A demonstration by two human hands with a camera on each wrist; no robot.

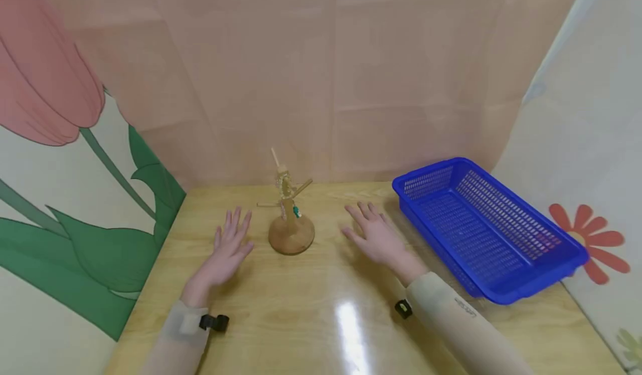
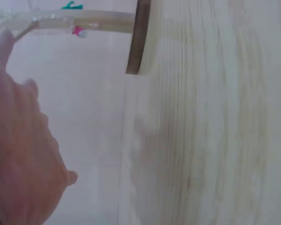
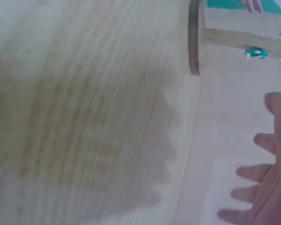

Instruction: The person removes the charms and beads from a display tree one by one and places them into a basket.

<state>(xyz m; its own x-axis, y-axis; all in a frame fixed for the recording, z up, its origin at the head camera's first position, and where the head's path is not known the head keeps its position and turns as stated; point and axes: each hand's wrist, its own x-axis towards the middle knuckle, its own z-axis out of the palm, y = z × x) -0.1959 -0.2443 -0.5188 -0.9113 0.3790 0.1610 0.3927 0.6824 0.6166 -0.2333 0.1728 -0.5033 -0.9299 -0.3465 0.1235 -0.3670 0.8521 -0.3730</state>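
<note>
Resting flat on the pale wooden table (image 1: 311, 319), our left hand (image 1: 228, 249) and right hand (image 1: 376, 235) lie with fingers straight, slightly spread, holding nothing. Between them stands the small upright wooden peg stand with a round base (image 1: 291, 219), nearer our left fingertips. A blue plastic mesh basket (image 1: 489, 230) sits well right.

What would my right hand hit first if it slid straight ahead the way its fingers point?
Probably nothing on the table: the right hand points between the wooden stand and blue basket, toward the backdrop.
</note>
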